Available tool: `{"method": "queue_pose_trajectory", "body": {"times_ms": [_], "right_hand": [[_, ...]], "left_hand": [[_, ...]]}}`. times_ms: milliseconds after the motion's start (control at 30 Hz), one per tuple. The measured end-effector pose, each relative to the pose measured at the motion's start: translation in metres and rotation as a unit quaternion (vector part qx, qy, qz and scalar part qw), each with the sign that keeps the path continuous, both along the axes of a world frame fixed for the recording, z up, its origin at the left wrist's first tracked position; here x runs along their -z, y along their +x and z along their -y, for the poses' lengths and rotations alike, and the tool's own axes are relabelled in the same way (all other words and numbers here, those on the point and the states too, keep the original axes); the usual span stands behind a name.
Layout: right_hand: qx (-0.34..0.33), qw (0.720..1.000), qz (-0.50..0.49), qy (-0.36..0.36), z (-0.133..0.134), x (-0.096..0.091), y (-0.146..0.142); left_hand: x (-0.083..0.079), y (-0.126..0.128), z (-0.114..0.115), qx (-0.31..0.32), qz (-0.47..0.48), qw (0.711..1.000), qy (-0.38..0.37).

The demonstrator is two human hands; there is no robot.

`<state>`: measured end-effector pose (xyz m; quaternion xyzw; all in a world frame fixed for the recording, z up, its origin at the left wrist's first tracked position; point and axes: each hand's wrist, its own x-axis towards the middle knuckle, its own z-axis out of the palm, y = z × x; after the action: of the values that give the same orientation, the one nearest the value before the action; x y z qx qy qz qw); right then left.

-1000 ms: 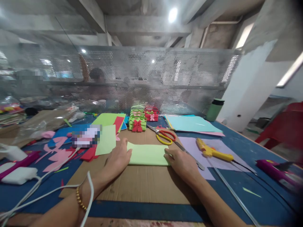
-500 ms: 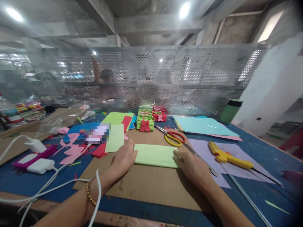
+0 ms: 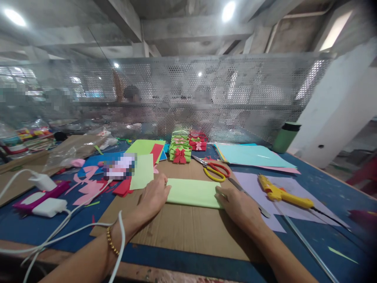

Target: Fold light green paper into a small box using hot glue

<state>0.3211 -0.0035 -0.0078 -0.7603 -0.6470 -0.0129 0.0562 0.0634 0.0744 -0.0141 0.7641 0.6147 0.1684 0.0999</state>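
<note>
A folded light green paper strip [image 3: 193,193] lies on a brown cardboard sheet [image 3: 182,228] in front of me. My left hand [image 3: 154,195] rests at the strip's left end, fingers curled and pressing its edge. At the right end, my right hand [image 3: 237,203] holds the paper down, fingers bent onto its corner. A gold bead bracelet and a white cable cross my left wrist.
Yellow-handled scissors [image 3: 216,171], a metal ruler [image 3: 250,196] and a yellow glue gun [image 3: 279,193] lie to the right. Finished green and red paper boxes [image 3: 184,147] stand behind. Coloured paper stacks [image 3: 253,156], pink scraps [image 3: 88,186], white chargers [image 3: 48,206], a green cup [image 3: 285,137] and a mesh screen with people behind it.
The view swung left between the first two frames and has held steady since. Both hands stay at the ends of the green strip.
</note>
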Motion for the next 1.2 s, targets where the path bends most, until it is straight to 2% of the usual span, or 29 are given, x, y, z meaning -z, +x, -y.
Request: {"method": "queue_pose_trajectory", "body": {"times_ms": [267,433,700,1000,1200], "right_hand": [[-0.001,1.000,-0.002,0.008,0.000,-0.001,-0.001],[0.007,1.000,0.002,0.014,0.003,-0.001,-0.004],[0.013,0.999,0.019,0.028,0.006,0.003,-0.006],[0.015,0.999,0.021,0.034,0.006,0.003,-0.006],[0.008,0.999,0.026,0.041,0.005,0.006,-0.003]], "left_hand": [[-0.002,0.000,0.001,0.004,-0.022,1.000,0.007],[-0.005,0.002,0.005,0.043,-0.053,0.998,0.008],[0.002,0.006,0.009,0.065,-0.134,0.988,0.031],[0.006,0.006,0.020,0.100,-0.209,0.965,0.122],[0.009,0.007,0.015,0.149,-0.215,0.944,0.202]]}}
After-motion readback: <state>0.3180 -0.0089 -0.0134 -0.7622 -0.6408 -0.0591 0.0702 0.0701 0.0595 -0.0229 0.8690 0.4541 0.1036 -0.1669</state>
